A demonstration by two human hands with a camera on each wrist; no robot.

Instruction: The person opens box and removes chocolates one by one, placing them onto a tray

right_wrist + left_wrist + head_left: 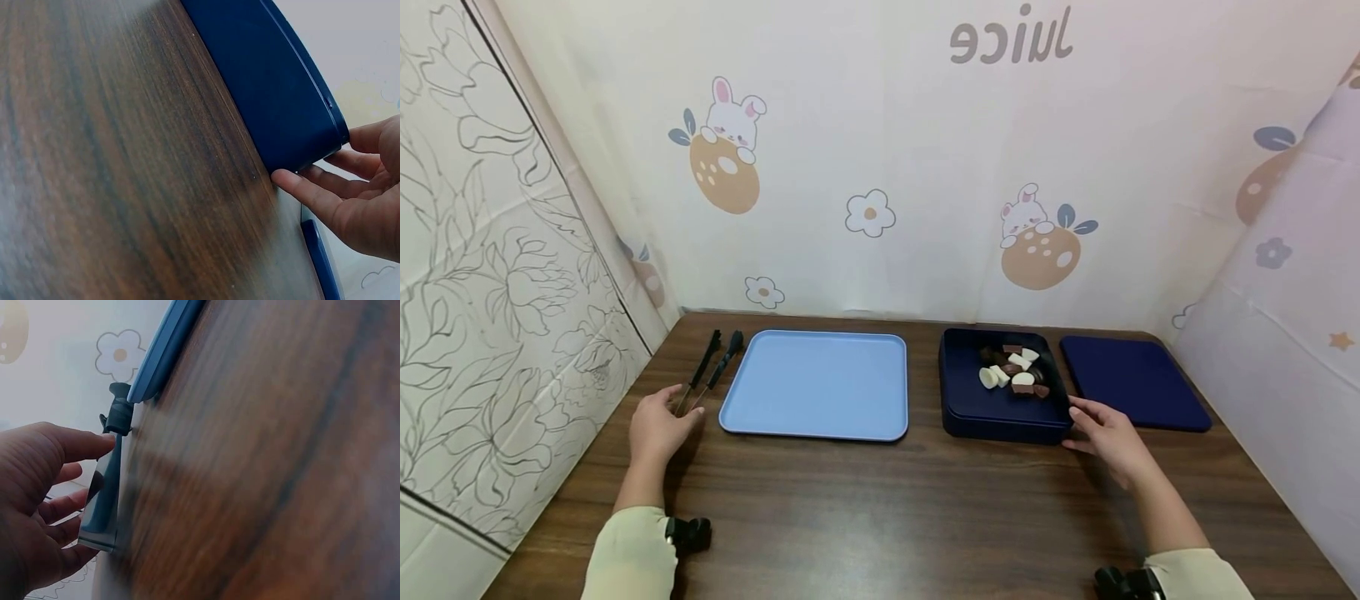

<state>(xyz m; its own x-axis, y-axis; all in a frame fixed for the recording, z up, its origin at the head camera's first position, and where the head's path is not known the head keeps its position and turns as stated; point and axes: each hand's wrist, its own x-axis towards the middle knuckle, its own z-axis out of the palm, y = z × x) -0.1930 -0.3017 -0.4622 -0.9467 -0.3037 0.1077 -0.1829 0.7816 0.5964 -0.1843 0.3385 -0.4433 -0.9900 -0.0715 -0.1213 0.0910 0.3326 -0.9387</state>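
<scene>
At the left of the head view, my left hand [658, 425] has thumb and fingers around the near end of black-tipped metal tongs [722, 367] lying on the table. The left wrist view shows the thumb at one side of the tongs [106, 487] and the other fingers curled behind. My right hand [1108, 437] touches the near right corner of a dark blue box [1000, 427], its fingers fairly straight along the wall. In the box lies a small pile of brown and white chocolates [1011, 367].
A light blue tray [816, 383] lies between the tongs and the box. To the right of the box is a flat dark blue lid [1138, 379]. All stand on a brown wooden table [880, 517], with a printed cloth [880, 150] hanging behind it.
</scene>
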